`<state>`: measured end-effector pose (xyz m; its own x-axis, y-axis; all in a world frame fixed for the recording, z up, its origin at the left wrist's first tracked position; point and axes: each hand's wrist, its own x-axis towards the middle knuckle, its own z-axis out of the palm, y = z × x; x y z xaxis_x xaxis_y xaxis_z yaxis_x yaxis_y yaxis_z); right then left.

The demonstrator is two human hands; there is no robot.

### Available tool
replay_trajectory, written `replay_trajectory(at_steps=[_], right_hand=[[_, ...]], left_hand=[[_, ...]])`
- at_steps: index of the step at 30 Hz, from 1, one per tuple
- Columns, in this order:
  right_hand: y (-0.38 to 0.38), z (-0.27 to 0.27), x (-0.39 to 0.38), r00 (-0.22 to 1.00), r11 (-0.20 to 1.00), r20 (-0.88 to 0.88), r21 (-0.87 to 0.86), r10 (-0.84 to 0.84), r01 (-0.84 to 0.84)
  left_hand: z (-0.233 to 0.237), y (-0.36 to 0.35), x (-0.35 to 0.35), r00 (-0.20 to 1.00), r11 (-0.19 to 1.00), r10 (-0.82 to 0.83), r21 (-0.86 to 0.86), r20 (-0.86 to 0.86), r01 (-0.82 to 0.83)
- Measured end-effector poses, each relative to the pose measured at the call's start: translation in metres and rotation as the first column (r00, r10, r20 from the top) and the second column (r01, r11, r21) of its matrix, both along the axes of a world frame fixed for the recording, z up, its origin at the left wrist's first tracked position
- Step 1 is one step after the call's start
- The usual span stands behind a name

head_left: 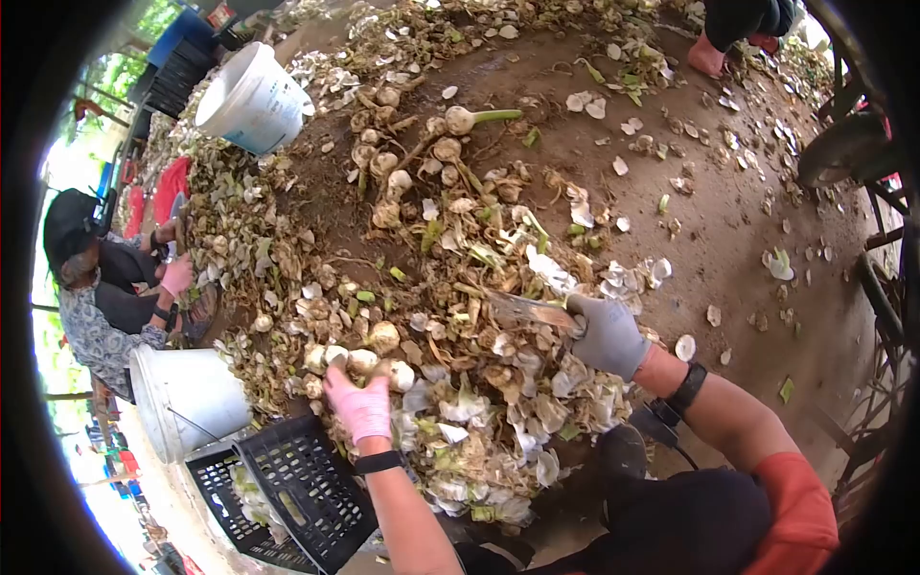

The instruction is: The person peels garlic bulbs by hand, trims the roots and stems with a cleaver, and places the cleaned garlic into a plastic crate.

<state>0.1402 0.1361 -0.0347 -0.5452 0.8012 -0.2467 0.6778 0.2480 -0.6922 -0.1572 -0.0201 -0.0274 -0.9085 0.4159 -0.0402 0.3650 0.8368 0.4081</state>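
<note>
My left hand [359,404], in a pink glove, is at the near side of the garlic heap. Its thumb and fingers close around a garlic bulb [362,361], with other pale bulbs touching or right beside them. A grey glove covers my right hand [611,335], whose fingers wrap a knife's handle. The flat knife blade [529,310] points left over the heap, looking dirty or worn; the handle is hidden in the glove. Beyond my hands lie garlic bulbs with stems, among them a large whole one [460,120] with a green stalk.
A black plastic crate [307,494] stands at lower left beside a white bucket [196,398]. Another white bucket [254,101] is farther back. A co-worker [110,307] sits at left, and another person's foot [707,57] shows at top right. Metal frames and a wheel [843,149] border the right.
</note>
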Motion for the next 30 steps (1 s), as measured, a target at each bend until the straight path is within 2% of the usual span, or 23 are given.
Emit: replay_trajectory(at_steps=[1,2,3,5,7,9,11,13,15,16,17,19,21,23,25,27,29,30], right_hand=[[0.002,-0.003,-0.001,1.000,0.999,0.017,-0.038,-0.001,0.002],[0.003,-0.006,-0.003,1.000,0.999,0.008,-0.049,0.011,-0.010],[0.004,-0.012,-0.006,1.000,0.999,0.007,-0.053,0.013,-0.013],[0.008,-0.026,-0.011,0.999,0.994,0.044,-0.103,-0.019,0.023],[0.014,-0.033,-0.015,0.995,0.993,0.099,-0.113,-0.011,0.022],[0.017,-0.030,-0.016,0.991,0.985,0.133,-0.172,0.013,0.010],[0.018,-0.031,-0.017,0.990,0.986,0.140,-0.168,0.010,0.014],[0.019,-0.034,-0.016,0.991,0.984,0.131,-0.176,-0.002,0.025],[0.020,-0.039,-0.015,0.993,0.982,0.120,-0.186,-0.004,0.027],[0.020,-0.039,-0.014,0.993,0.984,0.115,-0.177,-0.001,0.022],[0.020,-0.039,-0.014,0.994,0.985,0.110,-0.170,0.002,0.017],[0.021,-0.038,-0.014,0.996,0.981,0.091,-0.193,-0.001,0.019],[0.025,-0.037,-0.013,0.997,0.976,0.074,-0.216,0.008,0.008],[0.031,-0.035,-0.012,0.997,0.981,0.071,-0.191,0.043,-0.029],[0.025,-0.008,-0.013,0.998,0.982,0.053,-0.189,-0.014,0.023],[0.018,0.034,-0.020,0.996,0.990,-0.083,-0.133,0.040,-0.051],[0.009,0.068,-0.026,0.982,0.985,-0.078,0.022,0.171,-0.170],[0.006,0.075,-0.028,0.968,0.968,-0.088,0.114,0.234,-0.224]], left_hand=[[0.014,0.004,-0.007,0.998,0.997,0.049,-0.060,-0.029,-0.051],[0.017,0.012,-0.021,0.999,0.996,-0.014,0.094,0.044,0.010],[0.015,0.025,-0.025,0.995,0.985,-0.070,0.163,0.074,0.058],[0.024,0.079,-0.016,0.941,0.968,-0.117,0.250,0.318,0.036],[-0.006,0.129,-0.028,0.918,0.969,-0.200,0.207,0.344,0.133],[-0.020,0.178,-0.024,0.976,0.979,-0.204,0.013,0.082,0.204],[-0.037,0.208,-0.034,0.971,0.973,-0.227,-0.037,0.073,0.230],[-0.058,0.218,-0.038,0.981,0.982,-0.188,-0.024,0.043,0.189],[-0.078,0.208,-0.052,0.964,0.964,-0.203,0.210,0.171,0.165],[-0.079,0.198,-0.048,0.905,0.889,-0.285,0.440,0.316,0.126],[-0.045,0.188,-0.026,0.820,0.872,-0.267,0.489,0.506,-0.017],[-0.039,0.158,-0.006,0.740,0.677,-0.423,0.725,0.523,-0.126],[-0.021,0.127,0.016,0.545,0.591,-0.541,0.751,0.641,-0.296],[-0.005,0.104,0.035,0.431,0.648,-0.565,0.702,0.703,-0.295],[0.009,0.082,0.054,0.462,0.652,-0.582,0.724,0.669,-0.226],[0.026,0.065,0.076,0.513,0.635,-0.602,0.756,0.612,-0.157],[0.023,0.047,0.084,0.507,0.609,-0.652,0.788,0.564,-0.093],[0.025,0.042,0.086,0.529,0.635,-0.663,0.772,0.529,0.022]])
